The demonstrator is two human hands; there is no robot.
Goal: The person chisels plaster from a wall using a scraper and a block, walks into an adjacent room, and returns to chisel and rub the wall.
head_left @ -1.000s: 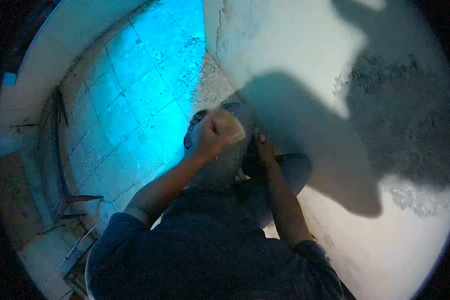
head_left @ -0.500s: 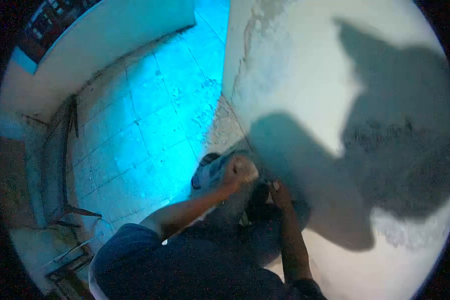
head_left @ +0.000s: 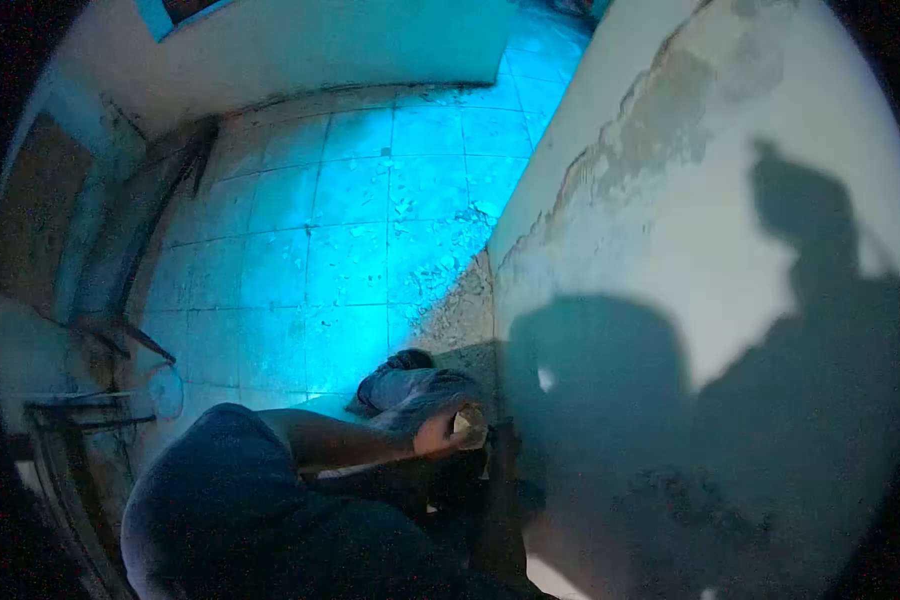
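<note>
One pale piece (head_left: 470, 427) — tan-sided, blocky — in the left grip (head_left: 436, 437).

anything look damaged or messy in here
Yes. The wall looks damaged: near its upper left edge there's a ragged, discoloured patch where the surface seems to have flaked. Loose debris also litters the floor tiles, thickest near the foot of that wall.
</note>
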